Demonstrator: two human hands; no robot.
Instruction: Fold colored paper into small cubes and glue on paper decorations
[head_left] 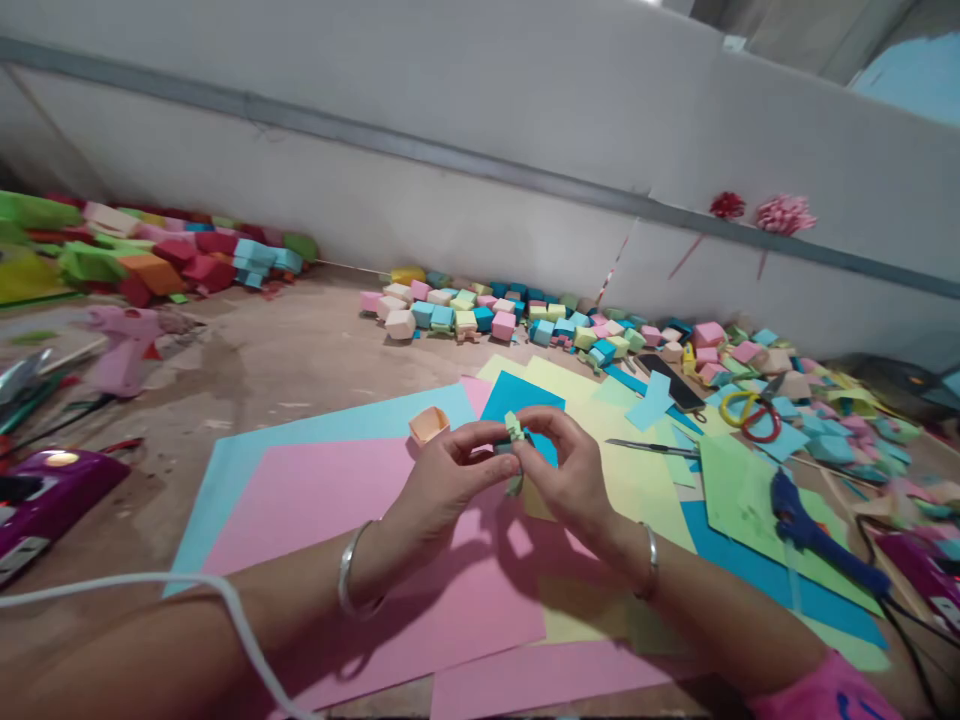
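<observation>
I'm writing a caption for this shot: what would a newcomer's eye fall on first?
Probably the left hand and right hand near the centre, holding a small pale-green paper piece above coloured sheets. Next, the many little paper blocks along the white wall. A pink glue gun at left and a dark-blue glue gun at right stand out too.

a grey rail point(450, 156) crosses the pale wall point(420, 70); brown tabletop point(292, 340) below
</observation>
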